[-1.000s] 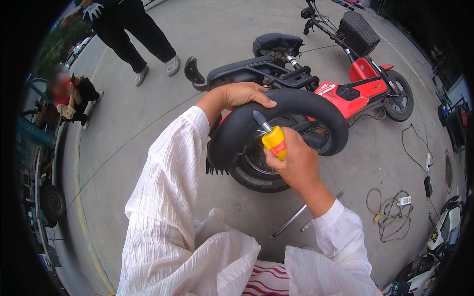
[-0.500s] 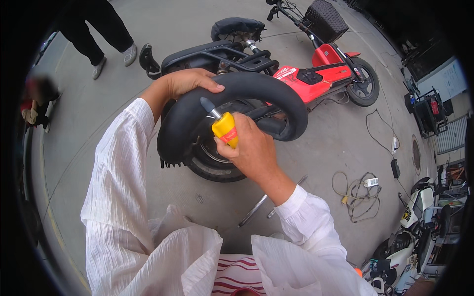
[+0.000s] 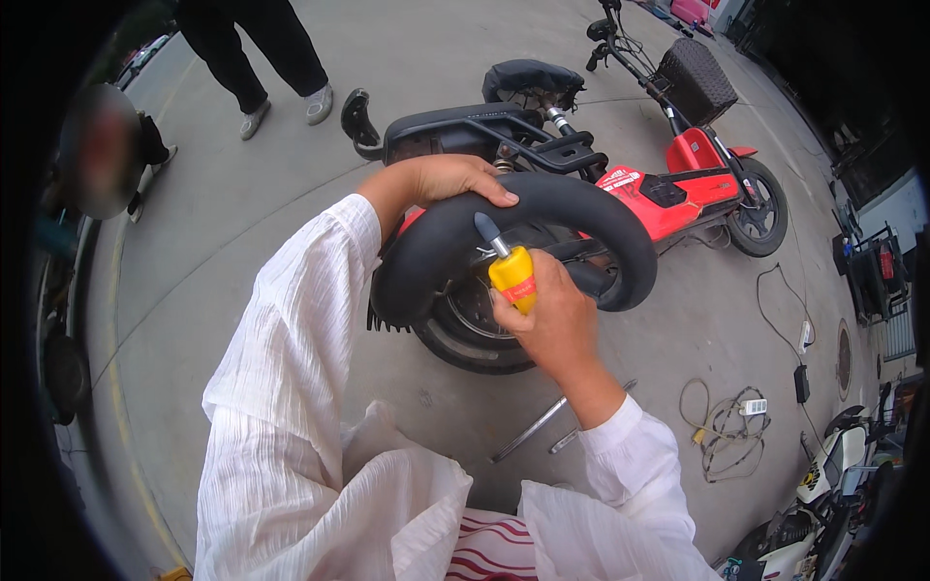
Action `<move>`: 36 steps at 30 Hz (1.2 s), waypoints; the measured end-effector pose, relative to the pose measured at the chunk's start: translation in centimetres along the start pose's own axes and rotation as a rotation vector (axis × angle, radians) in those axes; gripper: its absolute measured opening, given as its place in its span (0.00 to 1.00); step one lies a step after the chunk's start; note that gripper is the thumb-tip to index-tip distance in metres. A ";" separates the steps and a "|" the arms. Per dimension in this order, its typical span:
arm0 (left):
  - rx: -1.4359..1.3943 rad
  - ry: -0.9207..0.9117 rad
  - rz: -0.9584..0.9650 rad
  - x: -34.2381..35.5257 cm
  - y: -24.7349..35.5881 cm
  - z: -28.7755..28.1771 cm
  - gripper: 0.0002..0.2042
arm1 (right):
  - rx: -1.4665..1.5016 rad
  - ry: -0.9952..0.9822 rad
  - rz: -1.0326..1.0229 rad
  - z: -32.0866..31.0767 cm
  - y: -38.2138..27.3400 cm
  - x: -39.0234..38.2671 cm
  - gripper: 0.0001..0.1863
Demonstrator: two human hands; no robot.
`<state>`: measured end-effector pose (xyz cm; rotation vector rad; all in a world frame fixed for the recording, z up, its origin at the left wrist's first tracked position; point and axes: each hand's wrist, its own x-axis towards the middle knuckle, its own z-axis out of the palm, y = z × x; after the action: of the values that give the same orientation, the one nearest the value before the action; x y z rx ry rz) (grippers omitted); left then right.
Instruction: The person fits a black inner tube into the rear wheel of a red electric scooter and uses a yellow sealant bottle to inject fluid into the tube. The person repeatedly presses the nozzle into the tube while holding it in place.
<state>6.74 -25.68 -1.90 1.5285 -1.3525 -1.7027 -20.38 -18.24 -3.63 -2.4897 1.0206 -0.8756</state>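
My left hand (image 3: 455, 182) grips the top of a black inflated inner tube (image 3: 412, 276), with the thumb on its near face and the fingers hidden behind. In my right hand (image 3: 562, 315) is a small yellow hand grinder (image 3: 514, 279) with a grey cone-shaped tip. That tip points up at the tube just below my left thumb; whether it touches the rubber I cannot tell. Behind the tube, a red electric scooter (image 3: 668, 205) lies on its side. Its rear wheel (image 3: 484, 356) shows below the tube.
Two metal bars (image 3: 528, 428) lie on the concrete below my right wrist. To the right are a coiled cable with a white socket block (image 3: 753, 408) and a black adapter (image 3: 801, 383). A person in dark trousers (image 3: 262, 53) stands at the far left. More scooters (image 3: 823, 474) crowd the lower right.
The whole scene has shifted right and slightly down in the picture as the view turned. Both hands keep the same hold, and the grinder stays at about the same spot on the tube.
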 end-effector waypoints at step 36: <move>0.037 -0.080 0.074 -0.8 2.7 2.5 0.32 | -0.060 -0.067 -0.018 -2.3 -1.8 0.4 0.26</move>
<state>3.94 -25.16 0.58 1.4252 -1.4698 -1.7182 -20.67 -17.42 -0.84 -2.5633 1.0180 -0.7728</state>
